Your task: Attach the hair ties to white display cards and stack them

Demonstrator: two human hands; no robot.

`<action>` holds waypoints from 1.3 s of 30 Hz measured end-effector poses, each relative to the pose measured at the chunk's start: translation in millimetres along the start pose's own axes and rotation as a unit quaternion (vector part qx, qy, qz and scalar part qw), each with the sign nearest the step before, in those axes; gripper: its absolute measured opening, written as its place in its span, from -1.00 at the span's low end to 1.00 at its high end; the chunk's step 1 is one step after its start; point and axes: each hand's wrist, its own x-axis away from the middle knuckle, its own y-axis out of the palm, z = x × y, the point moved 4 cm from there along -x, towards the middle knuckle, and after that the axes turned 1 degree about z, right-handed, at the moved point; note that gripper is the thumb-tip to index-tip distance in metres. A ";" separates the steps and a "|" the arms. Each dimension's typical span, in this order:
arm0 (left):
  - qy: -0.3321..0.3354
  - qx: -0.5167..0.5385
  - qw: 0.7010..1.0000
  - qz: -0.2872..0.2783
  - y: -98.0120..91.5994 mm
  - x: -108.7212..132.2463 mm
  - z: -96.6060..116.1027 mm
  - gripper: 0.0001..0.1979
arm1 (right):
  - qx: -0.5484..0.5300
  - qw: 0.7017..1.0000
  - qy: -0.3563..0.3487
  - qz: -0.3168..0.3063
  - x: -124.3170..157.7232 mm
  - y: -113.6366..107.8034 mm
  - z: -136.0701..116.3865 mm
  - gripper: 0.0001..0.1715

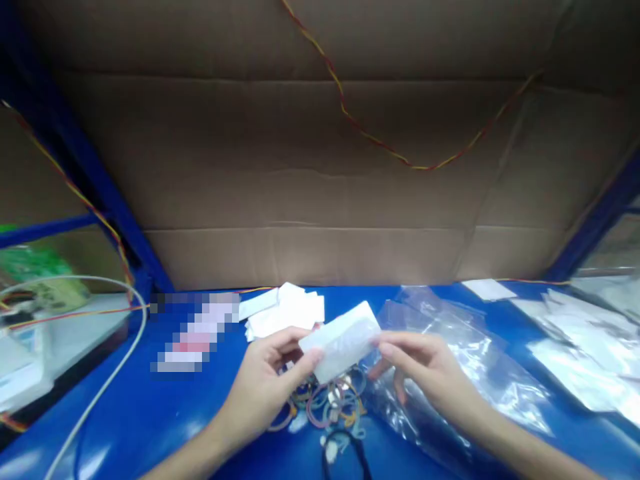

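Note:
Between my two hands is a small white rectangular card or packet (345, 341), tilted up to the right; its exact kind is unclear. My left hand (273, 370) pinches its left end between thumb and fingers. At its right end, the thumb and fingertips of my right hand (420, 367) close on the edge. Below lies a heap of coloured bands that look like hair ties (320, 403), partly hidden by my hands. A black band (345, 443) sits nearest me. Clear plastic bags (465, 367) lie under and beyond my right hand.
White cards (287, 313) are piled at the back of the blue table (200, 407). More white packets (595, 353) spread along the right side. A white cable (143, 327) loops at left. Cardboard (300, 153) with a red-yellow wire (345, 110) backs the bench, between blue posts (100, 160).

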 end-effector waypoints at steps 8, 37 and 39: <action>0.001 0.044 0.999 0.030 3.9 6.6 0.2 -0.70 | 0.008 0.999 0.044 -0.020 7.2 4.0 -2.6 -0.64; -0.118 0.211 0.965 0.099 -4.8 -1.6 -3.3 -0.59 | -0.156 0.982 0.084 0.066 -6.7 -17.6 -0.2 -0.32; -0.130 0.188 0.970 0.088 -4.2 -1.4 -4.4 -0.60 | -0.165 0.980 0.104 0.029 -6.1 -16.5 0.1 -0.47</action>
